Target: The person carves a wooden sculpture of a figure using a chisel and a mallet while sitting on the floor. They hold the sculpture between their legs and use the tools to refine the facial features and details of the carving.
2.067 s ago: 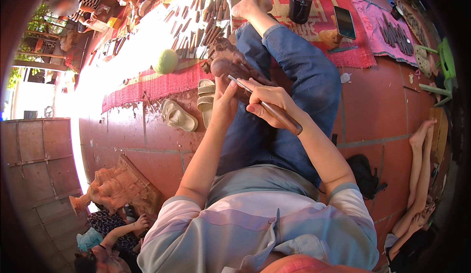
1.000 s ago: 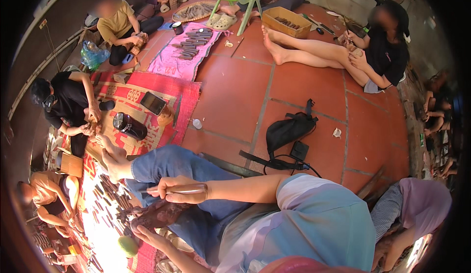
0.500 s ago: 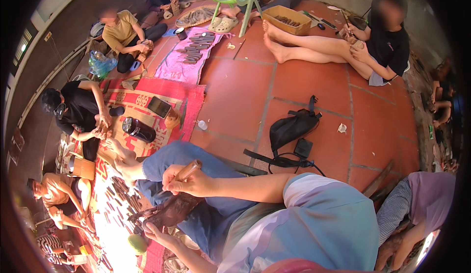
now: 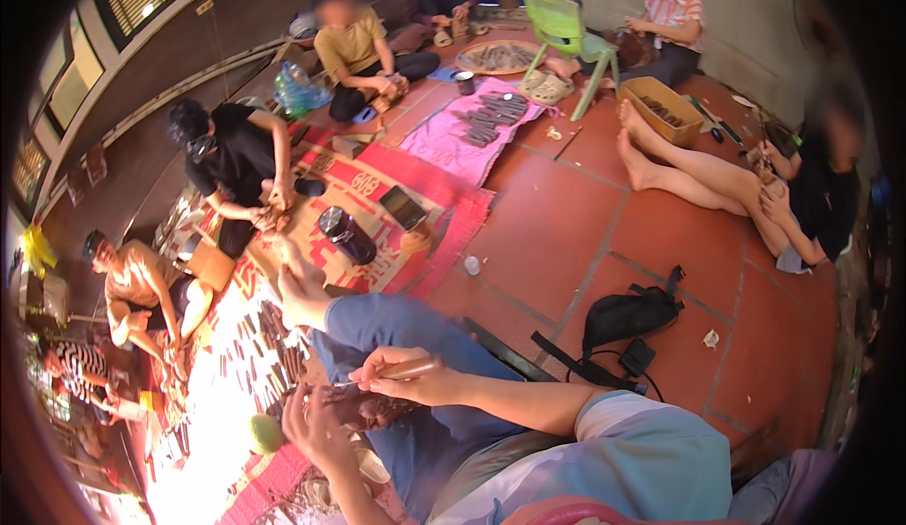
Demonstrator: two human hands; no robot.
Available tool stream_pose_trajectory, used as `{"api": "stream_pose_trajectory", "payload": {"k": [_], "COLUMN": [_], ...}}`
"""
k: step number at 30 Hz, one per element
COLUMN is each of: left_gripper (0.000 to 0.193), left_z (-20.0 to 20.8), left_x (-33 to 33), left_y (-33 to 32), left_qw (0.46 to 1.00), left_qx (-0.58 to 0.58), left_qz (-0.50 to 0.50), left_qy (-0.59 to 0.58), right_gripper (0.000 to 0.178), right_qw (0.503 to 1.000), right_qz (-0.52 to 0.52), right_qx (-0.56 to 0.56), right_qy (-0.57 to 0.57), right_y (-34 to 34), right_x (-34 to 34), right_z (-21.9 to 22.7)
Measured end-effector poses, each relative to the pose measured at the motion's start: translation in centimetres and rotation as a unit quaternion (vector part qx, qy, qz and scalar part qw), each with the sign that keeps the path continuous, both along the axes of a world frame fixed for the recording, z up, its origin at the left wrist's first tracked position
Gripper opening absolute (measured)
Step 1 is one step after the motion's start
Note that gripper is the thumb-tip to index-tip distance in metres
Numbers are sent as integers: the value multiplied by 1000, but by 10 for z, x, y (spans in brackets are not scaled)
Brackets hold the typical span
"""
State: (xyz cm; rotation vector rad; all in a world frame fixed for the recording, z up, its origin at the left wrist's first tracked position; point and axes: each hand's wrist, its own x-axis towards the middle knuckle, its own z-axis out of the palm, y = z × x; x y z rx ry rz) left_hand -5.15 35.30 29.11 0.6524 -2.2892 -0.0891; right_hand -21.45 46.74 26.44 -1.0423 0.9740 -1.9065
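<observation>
My right hand (image 4: 406, 377) is closed around a carving tool with a pale wooden handle (image 4: 417, 367). Its thin metal tip points left, toward my other hand. Beneath it, a dark reddish-brown wood carving (image 4: 379, 410) rests against my jeans, partly covered by my hands. Beside the carving's left end, my left hand (image 4: 319, 431) is raised with its fingers apart, and nothing shows in it. Several carving tools (image 4: 269, 346) lie in rows on the mat past my left hand, washed out by strong sunlight. A green round fruit (image 4: 265, 433) sits close to that hand.
A black flask (image 4: 345, 235) and a phone-like dark device (image 4: 404, 208) lie on the red patterned mat (image 4: 453, 213). A black bag (image 4: 630, 317) with straps and a cable is on the tiles to the right. Several people sit around, near a green chair (image 4: 557, 25) and a yellow box (image 4: 675, 128).
The view has swung left, shifting the surroundings rightward. My left hand has come up from the carving, its fingers spread. The tool in my right hand has tipped flatter, its tip now showing.
</observation>
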Motion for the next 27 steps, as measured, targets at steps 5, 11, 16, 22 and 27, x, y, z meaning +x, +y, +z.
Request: {"api": "stream_pose_trajectory", "payload": {"k": [5,11,16,22,27], "left_gripper": [24,15,21,22,21], "left_z": [-5,-19,-14,-12,-15], "left_x": [-4,1,6,18,28], "left_y": [0,-3,-7,-24,-37], "left_qw": [988,981,983,988,989], "left_qx": [11,153,147,139,146], "left_qz": [-118,-116,-104,-66,-31], "left_qy": [-97,-22,-33,-6,1], "right_gripper": [20,23,23,48,52], "right_qw": [999,993,993,996,997], "right_qz": [12,70,95,-20,-33], "right_qx": [2,73,58,3,44], "right_qy": [46,61,29,83,54], "right_y": [-16,-29,-35,-28,-8], "right_x": [5,2,7,-23,-65], "right_z": [-1,-4,-8,-5,-7]}}
